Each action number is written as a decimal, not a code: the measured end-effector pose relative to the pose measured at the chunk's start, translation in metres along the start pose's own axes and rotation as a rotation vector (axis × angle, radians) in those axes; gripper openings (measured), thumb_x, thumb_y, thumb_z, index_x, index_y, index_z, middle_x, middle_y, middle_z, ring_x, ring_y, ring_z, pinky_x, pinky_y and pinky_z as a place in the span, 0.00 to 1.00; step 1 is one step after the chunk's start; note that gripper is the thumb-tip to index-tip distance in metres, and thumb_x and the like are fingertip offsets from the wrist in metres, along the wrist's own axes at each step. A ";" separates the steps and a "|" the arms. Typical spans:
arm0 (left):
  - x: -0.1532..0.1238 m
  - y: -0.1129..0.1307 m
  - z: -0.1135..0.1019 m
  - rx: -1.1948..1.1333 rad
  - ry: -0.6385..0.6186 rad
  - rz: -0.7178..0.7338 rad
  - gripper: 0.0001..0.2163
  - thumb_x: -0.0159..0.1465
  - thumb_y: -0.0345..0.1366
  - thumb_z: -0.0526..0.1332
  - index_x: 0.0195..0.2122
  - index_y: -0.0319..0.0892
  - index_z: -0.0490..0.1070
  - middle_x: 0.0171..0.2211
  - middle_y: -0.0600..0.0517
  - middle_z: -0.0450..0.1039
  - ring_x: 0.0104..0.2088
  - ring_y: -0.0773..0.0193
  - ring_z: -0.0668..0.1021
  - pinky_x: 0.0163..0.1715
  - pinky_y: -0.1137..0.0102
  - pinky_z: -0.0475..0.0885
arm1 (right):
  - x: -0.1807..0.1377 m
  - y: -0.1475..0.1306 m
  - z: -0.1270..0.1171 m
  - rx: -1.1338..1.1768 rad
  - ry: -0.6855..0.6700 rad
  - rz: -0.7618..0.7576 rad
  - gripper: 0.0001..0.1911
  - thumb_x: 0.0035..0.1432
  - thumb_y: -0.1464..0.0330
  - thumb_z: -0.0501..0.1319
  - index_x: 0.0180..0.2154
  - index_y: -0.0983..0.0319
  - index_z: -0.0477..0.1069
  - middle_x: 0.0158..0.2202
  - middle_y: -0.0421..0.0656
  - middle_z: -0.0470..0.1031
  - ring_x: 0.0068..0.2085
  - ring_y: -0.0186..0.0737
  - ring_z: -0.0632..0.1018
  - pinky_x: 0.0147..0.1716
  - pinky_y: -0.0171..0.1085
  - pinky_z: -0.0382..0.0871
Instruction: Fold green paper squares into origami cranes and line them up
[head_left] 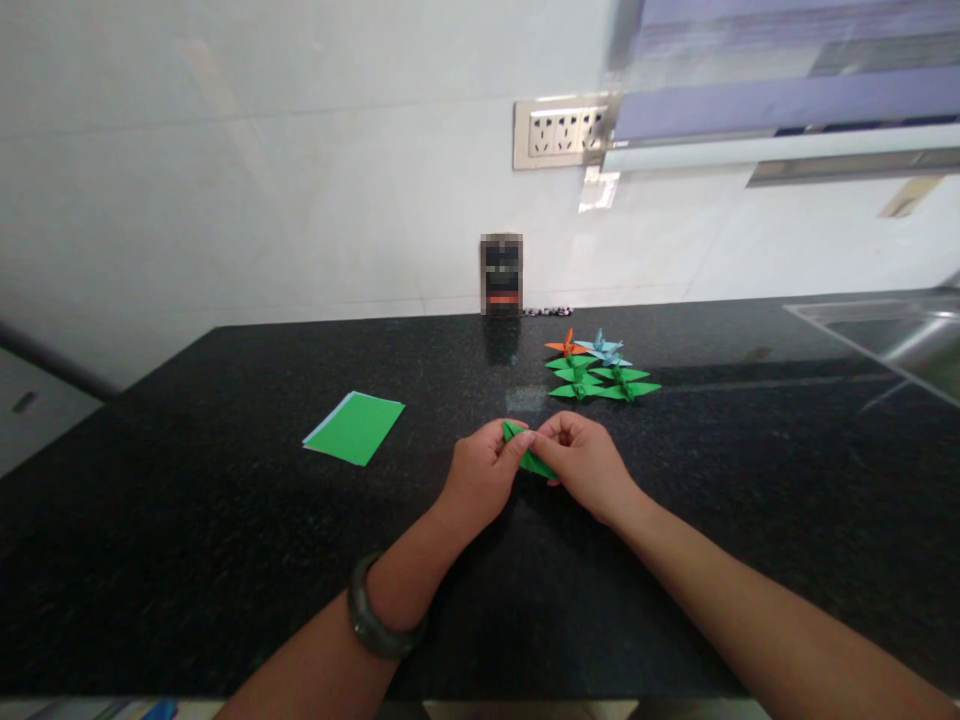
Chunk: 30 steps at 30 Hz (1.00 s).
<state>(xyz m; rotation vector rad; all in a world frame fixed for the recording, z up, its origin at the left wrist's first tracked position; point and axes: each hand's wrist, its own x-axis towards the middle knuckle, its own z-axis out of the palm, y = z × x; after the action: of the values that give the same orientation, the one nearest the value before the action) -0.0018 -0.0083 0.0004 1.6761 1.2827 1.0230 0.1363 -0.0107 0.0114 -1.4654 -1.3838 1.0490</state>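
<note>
Left hand point(484, 478) and right hand point(589, 465) meet low over the desk point(225, 500), both pinched tight on a folded green paper piece point(534, 462) held between them. I judge a crease is being pressed; the next fold calls for aligned edges. Its long axis runs diagonally, the tip pointing away and leftward, past my left fingers.

Both forearms reach forward, converging at centre. Left hand point(484, 480) and right hand point(589, 465) meet knuckles-up, fingertips touching, thumbs and forefingers pinched closed.
</note>
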 end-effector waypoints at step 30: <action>0.000 0.017 0.000 -0.647 -0.078 -0.464 0.07 0.51 0.34 0.62 0.27 0.37 0.65 0.21 0.51 0.73 0.20 0.69 0.75 0.19 0.77 0.67 | 0.001 0.000 -0.008 -0.026 0.076 -0.315 0.06 0.51 0.66 0.60 0.31 0.62 0.69 0.22 0.37 0.65 0.23 0.31 0.65 0.23 0.31 0.60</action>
<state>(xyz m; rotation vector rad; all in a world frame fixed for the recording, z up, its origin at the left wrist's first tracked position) 0.0040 -0.0111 0.0162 0.8683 1.0611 0.9370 0.1436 -0.0102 0.0132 -1.2411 -1.5186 0.7706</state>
